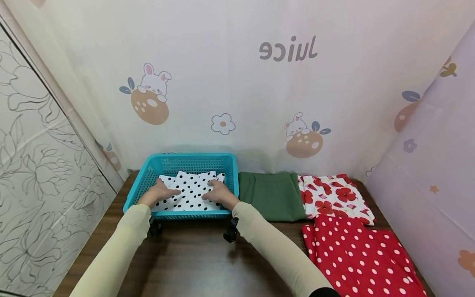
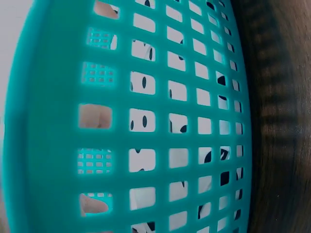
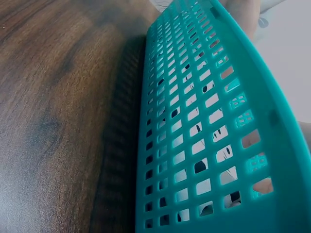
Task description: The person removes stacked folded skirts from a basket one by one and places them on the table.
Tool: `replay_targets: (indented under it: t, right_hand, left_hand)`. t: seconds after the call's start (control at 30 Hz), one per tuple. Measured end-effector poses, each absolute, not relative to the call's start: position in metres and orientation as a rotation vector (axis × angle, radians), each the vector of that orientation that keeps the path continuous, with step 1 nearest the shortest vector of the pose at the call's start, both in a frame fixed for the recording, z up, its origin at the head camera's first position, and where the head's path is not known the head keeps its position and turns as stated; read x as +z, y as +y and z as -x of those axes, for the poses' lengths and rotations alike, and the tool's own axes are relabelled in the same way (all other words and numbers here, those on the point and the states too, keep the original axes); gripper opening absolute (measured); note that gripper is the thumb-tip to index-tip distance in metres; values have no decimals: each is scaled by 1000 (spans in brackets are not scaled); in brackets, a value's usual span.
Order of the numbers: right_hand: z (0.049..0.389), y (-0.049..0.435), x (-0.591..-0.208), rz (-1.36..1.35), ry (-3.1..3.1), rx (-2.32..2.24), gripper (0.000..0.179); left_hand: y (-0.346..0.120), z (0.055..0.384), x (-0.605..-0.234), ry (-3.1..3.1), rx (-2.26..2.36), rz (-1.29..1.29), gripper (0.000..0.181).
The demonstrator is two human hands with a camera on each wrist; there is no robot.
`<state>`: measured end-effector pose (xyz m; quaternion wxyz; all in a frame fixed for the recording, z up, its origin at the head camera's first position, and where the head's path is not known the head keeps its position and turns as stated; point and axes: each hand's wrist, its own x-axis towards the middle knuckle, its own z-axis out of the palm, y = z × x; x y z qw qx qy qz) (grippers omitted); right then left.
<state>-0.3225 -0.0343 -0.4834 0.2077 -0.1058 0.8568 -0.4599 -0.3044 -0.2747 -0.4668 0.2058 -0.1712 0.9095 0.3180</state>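
A white cloth with black dots [image 1: 191,190] lies folded inside a turquoise plastic basket [image 1: 233,173]. Over the cloth's left part, my left hand [image 1: 160,194] reaches in with its fingers spread and touching the fabric. My right hand [image 1: 221,194] lies on the right part of the same cloth, thumb and fingers apart. In the left wrist view the perforated basket wall [image 2: 53,136] fills most of the picture, with dotted fabric behind its holes. The right wrist view shows the front basket wall [image 3: 279,126] from outside, and the hands are mostly hidden behind it.
Right of the basket lies a folded green cloth [image 1: 272,196], then a white cloth with red flowers [image 1: 335,196]. A red cloth with white dots [image 1: 360,255] spreads nearer the front right. All stand on a dark wooden table [image 1: 208,264] before a printed curtain [image 1: 237,82].
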Motion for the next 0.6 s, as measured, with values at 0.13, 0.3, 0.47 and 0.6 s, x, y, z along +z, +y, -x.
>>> replay_targets:
  t: [0.13, 0.3, 0.47, 0.6]
  right_hand:
    - [323, -34, -485, 296, 2396, -1281, 66]
    - [324, -36, -488, 307, 2425, -1265, 66]
    - [323, -34, -486, 332, 2414, -1272, 66]
    - [323, -35, -486, 340, 2406, -1278, 65]
  left_hand:
    - [-271, 306, -469, 2537, 845, 459, 115]
    - [-270, 309, -473, 2537, 881, 466, 116]
    - [-275, 311, -474, 2474, 981, 508, 116]
    - [-277, 315, -472, 2444, 987, 530, 116]
